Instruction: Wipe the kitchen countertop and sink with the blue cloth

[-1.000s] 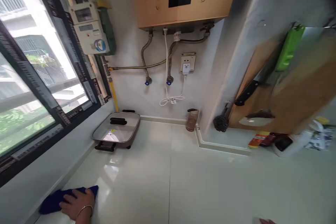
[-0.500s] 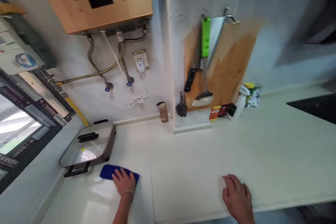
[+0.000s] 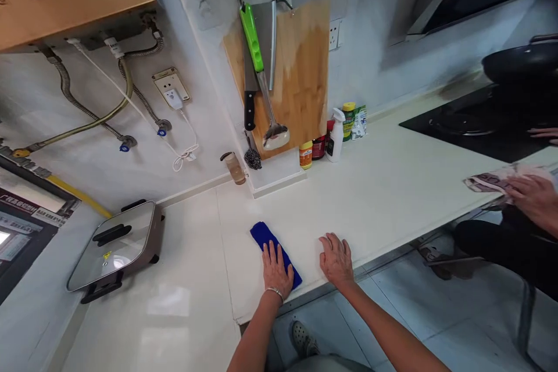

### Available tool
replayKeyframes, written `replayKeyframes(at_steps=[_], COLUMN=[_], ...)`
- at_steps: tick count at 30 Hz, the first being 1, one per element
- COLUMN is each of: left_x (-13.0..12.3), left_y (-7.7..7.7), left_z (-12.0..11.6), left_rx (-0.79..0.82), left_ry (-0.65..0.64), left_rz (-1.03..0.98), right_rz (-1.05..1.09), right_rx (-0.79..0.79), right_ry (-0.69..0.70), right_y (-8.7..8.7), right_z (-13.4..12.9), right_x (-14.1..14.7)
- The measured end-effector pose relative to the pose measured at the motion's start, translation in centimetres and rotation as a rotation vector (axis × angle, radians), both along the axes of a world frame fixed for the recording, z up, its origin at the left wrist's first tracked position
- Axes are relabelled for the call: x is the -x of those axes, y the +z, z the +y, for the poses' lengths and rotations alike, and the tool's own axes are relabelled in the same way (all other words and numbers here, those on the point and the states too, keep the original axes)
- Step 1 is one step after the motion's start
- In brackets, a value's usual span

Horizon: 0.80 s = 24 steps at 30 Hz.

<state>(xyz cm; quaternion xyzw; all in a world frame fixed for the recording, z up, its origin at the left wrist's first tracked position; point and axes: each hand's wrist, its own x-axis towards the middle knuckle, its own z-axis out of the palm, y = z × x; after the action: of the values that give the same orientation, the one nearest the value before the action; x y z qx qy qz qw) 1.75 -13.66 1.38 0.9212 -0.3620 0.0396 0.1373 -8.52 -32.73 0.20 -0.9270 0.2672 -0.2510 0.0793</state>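
My left hand lies flat on a folded blue cloth, fingers stretched out and pressing it to the white countertop. The cloth lies at a slant near the counter's front edge and sticks out beyond the fingertips and on the right of the hand. A bracelet circles the left wrist. My right hand rests on the counter's front edge, its fingers loosely bent and a little apart, with nothing visible in it. A short stretch of bare counter separates it from the cloth.
A lidded electric pan stands at left. Against the wall are a brown jar, spray bottle and containers. Above hang a cutting board and ladle. At right, another person's hand holds a patterned cloth beside the stove.
My left hand and the blue cloth have moved right, away from the pan and across the counter seam. The cloth now lies slanted. The view has turned right, bringing the other person into sight.
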Motion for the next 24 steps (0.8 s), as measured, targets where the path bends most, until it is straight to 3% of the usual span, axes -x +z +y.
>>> replayKeyframes(at_steps=[3, 6, 9, 14, 18, 21, 24], left_x=[0.6, 0.0, -0.5, -2.0, -5.1, -7.3, -8.5], left_y=[0.7, 1.9, 3.0, 2.8, 1.1, -0.1, -0.5], left_z=[3.4, 8.5, 14.3, 23.9, 29.5, 30.7, 28.6], left_rx=[-0.047, -0.105, -0.16, -0.175, -0.096, -0.048, -0.08], left_ry=[-0.154, -0.286, -0.303, -0.065, 0.333, 0.547, 0.576], left_rz=[-0.007, -0.007, -0.027, -0.036, -0.004, 0.0, -0.018], right_rz=[-0.016, -0.037, -0.055, -0.045, -0.039, -0.057, -0.056], right_rx=[-0.005, 0.01, 0.03, 0.048, 0.079, 0.088, 0.068], right_ry=[0.01, 0.02, 0.035, 0.026, 0.025, 0.017, 0.008], right_y=[-0.2, -0.7, -1.3, -1.8, -2.1, -2.2, -2.1], right_z=[-0.2, -0.4, -0.5, -0.4, -0.3, -0.2, -0.1], right_x=[0.2, 0.3, 0.4, 0.2, 0.0, -0.1, -0.4])
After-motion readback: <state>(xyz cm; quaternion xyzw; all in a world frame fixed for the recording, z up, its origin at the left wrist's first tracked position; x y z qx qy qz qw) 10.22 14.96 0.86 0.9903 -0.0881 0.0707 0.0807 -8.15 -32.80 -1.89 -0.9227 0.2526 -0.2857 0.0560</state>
